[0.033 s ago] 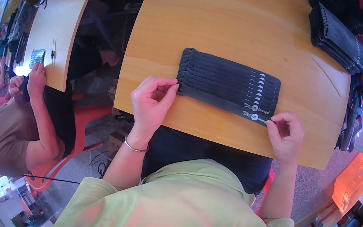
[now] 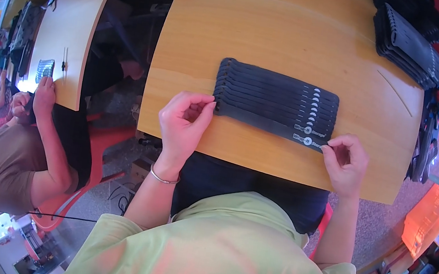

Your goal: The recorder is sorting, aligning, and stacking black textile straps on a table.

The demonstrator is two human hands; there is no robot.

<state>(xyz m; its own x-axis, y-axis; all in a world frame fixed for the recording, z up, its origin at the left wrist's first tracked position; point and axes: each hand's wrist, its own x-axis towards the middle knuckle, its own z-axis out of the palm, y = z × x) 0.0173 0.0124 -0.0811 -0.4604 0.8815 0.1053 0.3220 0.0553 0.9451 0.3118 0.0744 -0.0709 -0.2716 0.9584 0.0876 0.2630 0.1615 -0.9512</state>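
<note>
Black fabric straps [image 2: 271, 102], several of them, lie on the tabletop in an overlapping row. Each has a small hole at its left end and white print near its right end. My left hand [image 2: 185, 117] has thumb and forefinger pinched at the left end of the nearest strap [image 2: 256, 121]. At that strap's right end, the fingertips of my right hand [image 2: 347, 163] are closed on its corner. The nearest strap sits slightly lower than the others and overlaps them.
Stacks of similar black straps [image 2: 408, 49] rest at the table's [image 2: 284, 21] far right corner. A thin pale stick [image 2: 395, 94] lies nearby. To the left, another person [image 2: 26, 158] works at a second table [image 2: 79, 6]. An orange basket [image 2: 427, 219] stands right of the table.
</note>
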